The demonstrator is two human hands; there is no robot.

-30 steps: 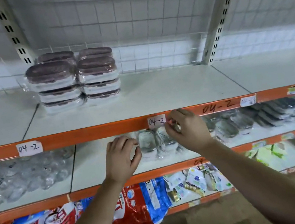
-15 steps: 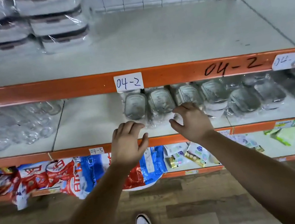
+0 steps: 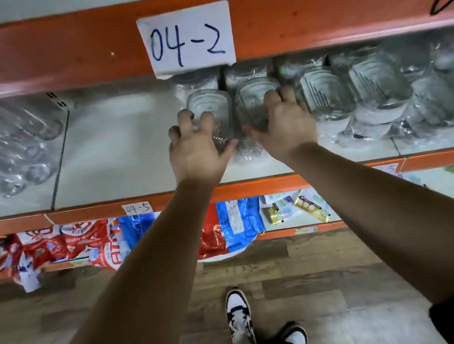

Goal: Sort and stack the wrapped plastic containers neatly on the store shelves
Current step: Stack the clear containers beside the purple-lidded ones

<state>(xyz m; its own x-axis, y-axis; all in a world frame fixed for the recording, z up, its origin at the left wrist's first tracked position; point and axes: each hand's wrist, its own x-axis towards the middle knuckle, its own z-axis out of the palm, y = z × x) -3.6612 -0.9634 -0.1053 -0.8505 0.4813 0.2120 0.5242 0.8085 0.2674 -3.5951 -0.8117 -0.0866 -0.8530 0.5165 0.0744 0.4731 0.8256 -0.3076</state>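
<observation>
Hands now reach shelf (image 3: 112, 149): left hand (image 3: 199, 143) grips leftmost wrapped container (image 3: 217, 106), right hand (image 3: 281, 125) grips neighbouring container (image 3: 252, 100); lift-out for stacking likely next.

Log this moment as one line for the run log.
phase: grasp | left hand: grips leftmost wrapped container | right hand: grips second wrapped container | place: middle shelf under 04-2 label

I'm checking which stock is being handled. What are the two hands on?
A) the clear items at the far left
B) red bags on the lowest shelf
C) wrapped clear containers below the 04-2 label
C: the left hand grips one container and the right hand grips the next container, both just under the 04-2 label.
</observation>
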